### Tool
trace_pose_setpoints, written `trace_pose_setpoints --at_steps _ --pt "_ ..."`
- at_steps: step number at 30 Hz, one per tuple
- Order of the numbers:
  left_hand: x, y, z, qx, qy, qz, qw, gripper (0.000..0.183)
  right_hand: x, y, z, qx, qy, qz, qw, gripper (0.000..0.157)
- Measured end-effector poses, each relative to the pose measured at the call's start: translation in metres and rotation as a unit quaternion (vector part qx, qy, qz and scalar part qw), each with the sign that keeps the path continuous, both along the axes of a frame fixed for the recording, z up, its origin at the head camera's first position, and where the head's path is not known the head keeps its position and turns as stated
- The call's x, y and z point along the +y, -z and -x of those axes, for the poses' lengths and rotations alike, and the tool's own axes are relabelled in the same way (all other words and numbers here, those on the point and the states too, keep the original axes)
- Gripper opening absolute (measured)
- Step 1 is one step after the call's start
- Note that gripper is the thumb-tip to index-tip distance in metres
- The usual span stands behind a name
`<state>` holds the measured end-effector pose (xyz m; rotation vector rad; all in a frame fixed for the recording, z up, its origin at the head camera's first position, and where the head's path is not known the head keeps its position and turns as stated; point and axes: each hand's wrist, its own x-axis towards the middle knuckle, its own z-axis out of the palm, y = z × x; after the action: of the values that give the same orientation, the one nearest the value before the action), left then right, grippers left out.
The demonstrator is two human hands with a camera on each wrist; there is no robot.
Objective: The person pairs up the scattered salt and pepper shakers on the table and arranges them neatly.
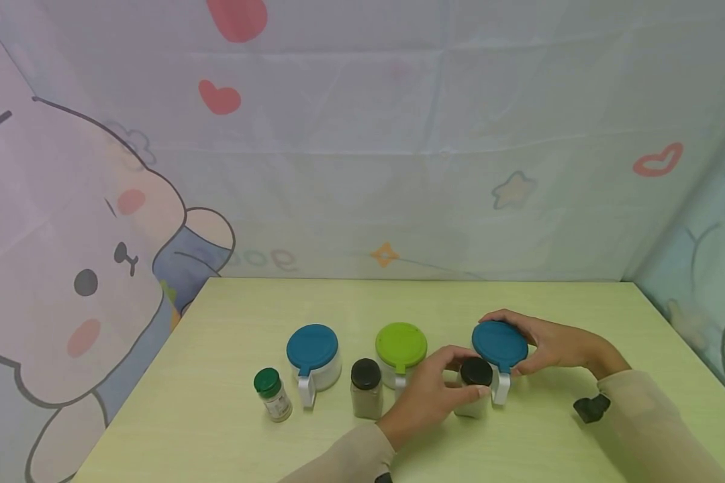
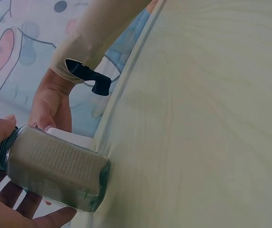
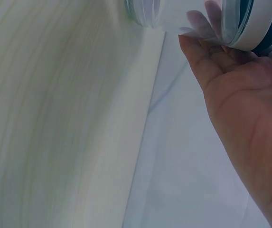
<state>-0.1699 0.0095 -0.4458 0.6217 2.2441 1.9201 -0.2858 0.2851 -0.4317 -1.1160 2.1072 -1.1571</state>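
Note:
My left hand [image 1: 424,396] grips a square glass spice jar with a black lid [image 1: 476,371], thumb and fingers on opposite sides. In the left wrist view this spice jar [image 2: 60,166] has printed text and brownish-grey contents. My right hand [image 1: 552,343] holds a clear jar with a blue lid [image 1: 499,342] and a white handle, just behind and right of the spice jar. The right wrist view shows fingers curled round the clear wall of this blue-lidded jar [image 3: 231,21]. A green-lidded jar [image 1: 401,344] stands behind my left hand, partly hidden by it.
Left of my left hand stands another black-lidded spice jar [image 1: 366,389]. Farther left are a second blue-lidded jar [image 1: 312,347] with a handle and a small green-capped shaker [image 1: 272,394]. The pale wooden table [image 1: 217,443] ends at a printed cloth backdrop [image 1: 350,168].

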Motion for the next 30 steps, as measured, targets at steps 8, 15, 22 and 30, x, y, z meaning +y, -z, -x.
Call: trace_pose_setpoints --at_steps 8,15,22,30 --pt "0.000 0.000 -0.001 0.002 -0.002 0.002 1.0000 0.039 0.000 -0.001 -0.002 -0.008 0.006 -0.005 1.000 0.081" --pt "0.001 -0.001 -0.001 -0.010 -0.002 -0.003 0.9999 0.038 -0.001 -0.002 -0.004 -0.011 0.011 -0.004 1.000 0.082" --pt "0.000 -0.002 -0.001 -0.015 -0.002 0.011 0.9998 0.041 0.000 -0.003 -0.004 -0.006 -0.007 0.013 1.000 0.082" --pt "-0.009 -0.021 -0.003 -0.030 0.013 0.037 0.9988 0.057 0.002 -0.008 -0.008 0.041 0.002 0.002 0.999 0.085"
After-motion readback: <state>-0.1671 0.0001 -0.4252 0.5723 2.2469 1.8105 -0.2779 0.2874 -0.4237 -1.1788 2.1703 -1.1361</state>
